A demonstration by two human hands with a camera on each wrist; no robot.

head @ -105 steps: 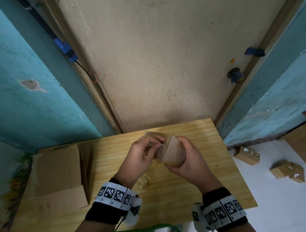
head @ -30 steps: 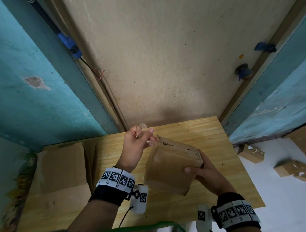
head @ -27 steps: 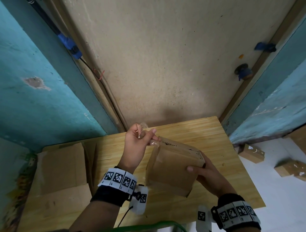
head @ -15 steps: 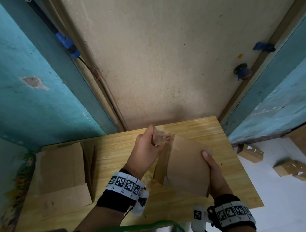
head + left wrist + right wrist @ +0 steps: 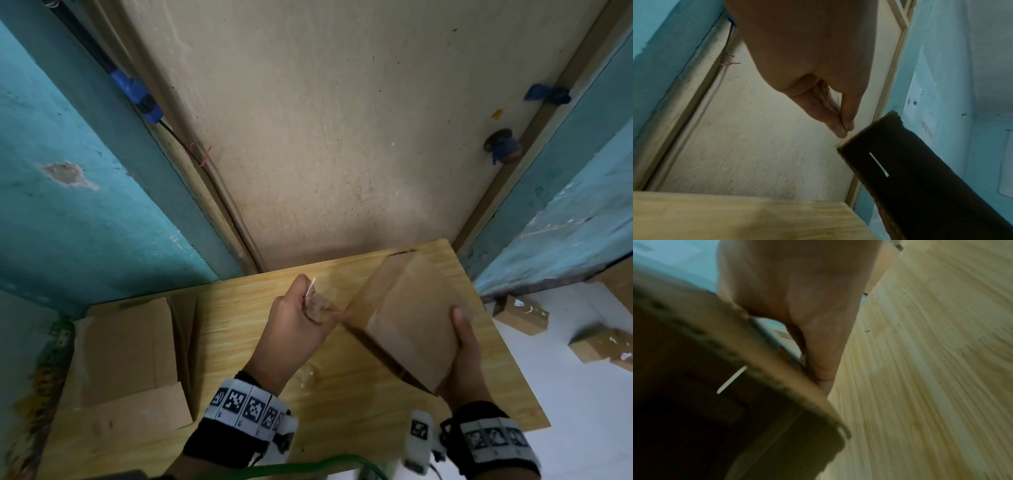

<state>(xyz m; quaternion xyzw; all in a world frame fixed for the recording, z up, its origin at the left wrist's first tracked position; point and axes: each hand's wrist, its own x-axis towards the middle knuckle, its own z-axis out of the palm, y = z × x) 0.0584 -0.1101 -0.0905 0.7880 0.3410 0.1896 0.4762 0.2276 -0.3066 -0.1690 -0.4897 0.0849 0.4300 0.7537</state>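
A brown cardboard box [image 5: 407, 318] is held tilted above the wooden table [image 5: 239, 325], its far end pointing toward the back right corner. My right hand [image 5: 462, 342] grips its near right side, thumb on top, fingers hidden underneath. My left hand [image 5: 310, 296] is just left of the box and pinches a crumpled wad of clear tape [image 5: 320, 306]. In the left wrist view the fingertips [image 5: 842, 128] are pressed together beside the box's corner [image 5: 920, 178]. The right wrist view shows my right hand [image 5: 813, 321] against the box's edge [image 5: 715, 386].
Flattened cardboard [image 5: 126, 353] lies on the table's left end. A scrap of clear tape [image 5: 308, 375] lies on the table near my left wrist. Small cardboard boxes [image 5: 520, 313] [image 5: 603, 346] sit on the floor to the right. A door and teal walls close the far side.
The right hand has turned the box and swung it right and farther away. The left hand has come away from the box's top edge with the tape bunched in its fingers.
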